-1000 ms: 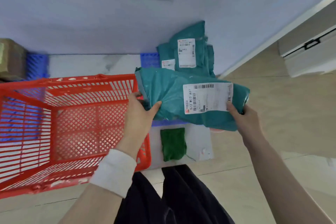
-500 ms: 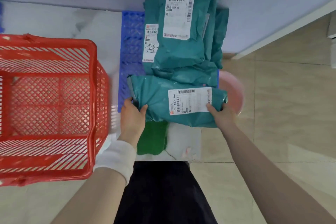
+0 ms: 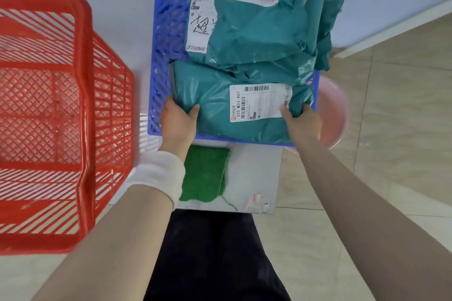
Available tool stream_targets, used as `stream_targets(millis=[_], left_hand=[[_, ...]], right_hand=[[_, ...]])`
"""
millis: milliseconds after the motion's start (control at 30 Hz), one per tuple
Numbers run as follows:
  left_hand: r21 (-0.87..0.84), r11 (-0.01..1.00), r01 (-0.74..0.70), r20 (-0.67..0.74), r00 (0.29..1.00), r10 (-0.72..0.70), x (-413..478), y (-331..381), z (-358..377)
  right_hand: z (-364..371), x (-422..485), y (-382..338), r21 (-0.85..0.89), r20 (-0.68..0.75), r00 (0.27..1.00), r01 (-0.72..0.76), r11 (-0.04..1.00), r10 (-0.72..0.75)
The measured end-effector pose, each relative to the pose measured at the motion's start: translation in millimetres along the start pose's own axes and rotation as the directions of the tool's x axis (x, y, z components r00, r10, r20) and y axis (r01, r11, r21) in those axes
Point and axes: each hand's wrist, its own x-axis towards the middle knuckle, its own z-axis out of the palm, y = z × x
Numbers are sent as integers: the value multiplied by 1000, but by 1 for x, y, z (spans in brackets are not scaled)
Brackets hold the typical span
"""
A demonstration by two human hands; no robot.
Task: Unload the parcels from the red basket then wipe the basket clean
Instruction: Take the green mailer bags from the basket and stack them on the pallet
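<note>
I am watching both hands gripping the teal parcel (image 3: 215,105) by its short ends. The left hand (image 3: 178,120) is grasping the nine o'clock end, thumb on top and fingers tucked beneath; the right hand (image 3: 302,122) is clasping the three o'clock end, thumb pressing on the edge of the white label (image 3: 259,102).

I am judging the parcel to be a soft poly mailer: the film is creasing and shining, so it is probably slippery, and the body is bulging like something light and yielding rather than stiff. The bunched ends are giving the surest hold. I am keeping clear of the label, which could peel.

The parcel is lying between the hands on the near edge of the blue crate (image 3: 161,56), touching the pile of teal parcels (image 3: 264,32) at its twelve o'clock. The red basket (image 3: 83,95) is sitting at nine o'clock of the left hand, well apart from the parcel, and is showing only bare mesh where I can see in. The green cloth (image 3: 204,173) is waiting at six o'clock of the parcel, just beside the left wrist; a pink basin (image 3: 335,115) is peeking out at three o'clock of the right hand.
</note>
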Motion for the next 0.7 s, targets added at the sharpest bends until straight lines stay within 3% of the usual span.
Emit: stream_targets(millis=[233, 567, 700], left_hand=[[-92, 989, -115, -184, 978, 96, -57, -14, -25], [37, 997, -66, 44, 997, 65, -95, -123, -10], [39, 999, -23, 89, 996, 19, -85, -155, -7]], right_hand=[[-6, -61, 11, 102, -178, 984, 26, 994, -7], [68, -174, 69, 163, -178, 979, -73, 984, 102], [98, -185, 78, 228, -86, 986, -120, 966, 142]])
